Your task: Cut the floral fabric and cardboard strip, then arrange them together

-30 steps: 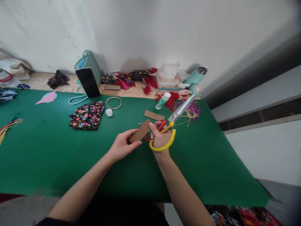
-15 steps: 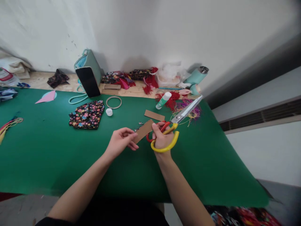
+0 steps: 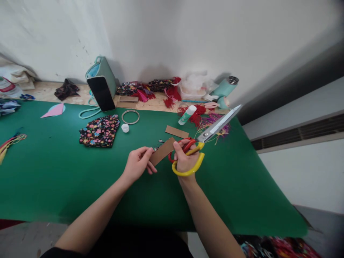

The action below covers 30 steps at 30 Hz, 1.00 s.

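A brown cardboard strip [image 3: 162, 152] spans the space between my two hands above the green table. Its left end is pinched by my left hand [image 3: 139, 162], thumb on top. My right hand [image 3: 185, 157] holds the right end between thumb and fingers. The same hand carries scissors [image 3: 205, 138] with one red and one yellow handle; their blades point up and to the right, away from the strip. Just beyond the strip, some small patterned scraps [image 3: 161, 141] lie partly hidden. A second cardboard strip [image 3: 177, 131] lies flat behind them.
A glue stick [image 3: 187, 115] stands tilted-looking near red threads, its white cap [image 3: 125, 128] beside a ring [image 3: 130, 117]. Floral fabric [image 3: 99, 131] lies to the left. Along the wall are a phone [image 3: 101, 94] against a teal bag [image 3: 106, 70] and a teal bottle [image 3: 225, 87].
The scissors have swung slightly right, and their blades look closer together. My left hand has shifted a little left along the strip, which both hands still hold.
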Available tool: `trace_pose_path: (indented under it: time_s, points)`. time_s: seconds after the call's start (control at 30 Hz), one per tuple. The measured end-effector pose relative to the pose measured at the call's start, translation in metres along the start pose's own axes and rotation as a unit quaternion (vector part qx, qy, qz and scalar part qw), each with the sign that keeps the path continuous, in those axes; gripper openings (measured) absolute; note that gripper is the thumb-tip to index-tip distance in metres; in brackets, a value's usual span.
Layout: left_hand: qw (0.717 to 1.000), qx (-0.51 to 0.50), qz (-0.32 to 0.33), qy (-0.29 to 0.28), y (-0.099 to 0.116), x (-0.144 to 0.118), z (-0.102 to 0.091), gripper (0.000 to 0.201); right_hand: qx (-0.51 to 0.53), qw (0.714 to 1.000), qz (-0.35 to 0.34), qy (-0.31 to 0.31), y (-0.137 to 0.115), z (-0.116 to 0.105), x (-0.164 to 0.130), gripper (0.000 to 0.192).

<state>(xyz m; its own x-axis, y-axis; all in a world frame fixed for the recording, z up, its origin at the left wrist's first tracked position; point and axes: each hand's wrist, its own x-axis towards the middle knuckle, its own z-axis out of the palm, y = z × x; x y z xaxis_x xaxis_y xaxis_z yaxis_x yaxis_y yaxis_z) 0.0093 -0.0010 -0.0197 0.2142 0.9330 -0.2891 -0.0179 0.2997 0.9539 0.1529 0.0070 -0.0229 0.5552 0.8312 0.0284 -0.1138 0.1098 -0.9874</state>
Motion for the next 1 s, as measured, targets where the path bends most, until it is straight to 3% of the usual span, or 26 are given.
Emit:
trace_pose_path:
  time_s: [0.2, 0.4, 1.0]
  points:
    - [0.997, 0.072, 0.028, 0.027, -0.002, 0.001, -0.003, 0.037, -0.004, 1.000, 0.000, -0.008, 0.001, 0.001, -0.003, 0.024]
    - [0.980, 0.158, 0.113, 0.042, -0.003, 0.003, -0.005, 0.032, 0.003, 1.000, -0.012, -0.017, 0.005, 0.000, -0.005, 0.025]
    - [0.973, 0.166, 0.143, 0.068, -0.007, 0.001, -0.006, 0.025, -0.041, 0.998, -0.039, -0.040, 0.013, -0.002, -0.008, 0.025]
